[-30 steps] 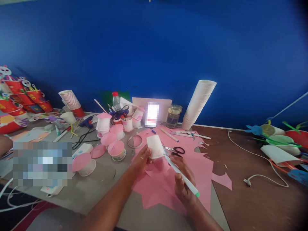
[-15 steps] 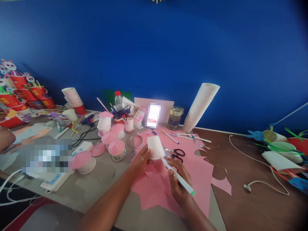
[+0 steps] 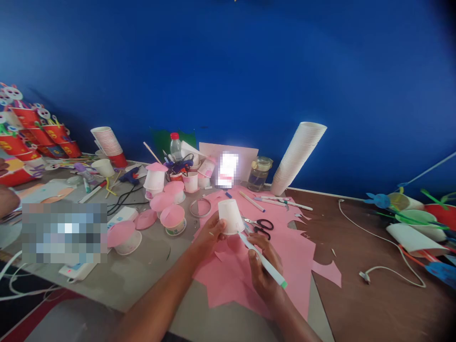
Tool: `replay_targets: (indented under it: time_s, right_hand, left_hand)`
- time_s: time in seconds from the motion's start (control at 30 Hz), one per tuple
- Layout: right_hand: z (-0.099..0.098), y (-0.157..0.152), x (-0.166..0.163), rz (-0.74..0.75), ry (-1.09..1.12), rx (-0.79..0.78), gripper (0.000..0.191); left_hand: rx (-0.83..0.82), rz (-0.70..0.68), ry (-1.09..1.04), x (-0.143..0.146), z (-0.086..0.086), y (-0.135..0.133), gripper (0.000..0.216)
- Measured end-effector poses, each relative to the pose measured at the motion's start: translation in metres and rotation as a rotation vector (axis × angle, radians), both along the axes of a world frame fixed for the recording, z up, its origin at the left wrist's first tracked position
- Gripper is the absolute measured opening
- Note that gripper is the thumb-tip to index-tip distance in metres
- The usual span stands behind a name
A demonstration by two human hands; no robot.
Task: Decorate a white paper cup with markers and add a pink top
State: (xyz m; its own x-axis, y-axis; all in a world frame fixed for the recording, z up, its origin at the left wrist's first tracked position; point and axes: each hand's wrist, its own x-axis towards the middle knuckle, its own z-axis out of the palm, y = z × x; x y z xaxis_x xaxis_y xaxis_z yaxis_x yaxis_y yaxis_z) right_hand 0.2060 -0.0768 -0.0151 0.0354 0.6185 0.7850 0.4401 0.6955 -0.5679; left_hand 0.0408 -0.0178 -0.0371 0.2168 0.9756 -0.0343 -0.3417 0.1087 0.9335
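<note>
My left hand (image 3: 210, 235) grips a white paper cup (image 3: 230, 216) held upside down on the pink paper sheet (image 3: 292, 256). My right hand (image 3: 261, 270) is closed round a white marker with a green end (image 3: 265, 262). The marker's tip touches the cup's rim near the paper. Black-handled scissors (image 3: 261, 224) lie just right of the cup.
Several cups capped with pink paper (image 3: 173, 218) stand to the left. A tall leaning stack of white cups (image 3: 297, 156), a jar (image 3: 258, 173) and a water bottle (image 3: 174, 147) sit by the blue wall. A white cable (image 3: 377, 273) and green-and-white crafts (image 3: 413, 216) lie right; another person's hand (image 3: 7, 202) is far left.
My right hand with the marker has drawn slightly left and nearer the cup; the view shifted a little. The left hand keeps hold of the cup.
</note>
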Motion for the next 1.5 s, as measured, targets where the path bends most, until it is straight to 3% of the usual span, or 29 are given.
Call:
replay_targets:
  time_s: [1.5]
  right_hand:
    - [0.0024,0.0014,0.0005,-0.006,0.003,0.003,0.015]
  left_hand:
    - [0.025,-0.025,-0.048,-0.0005,0.0037,-0.0009,0.05]
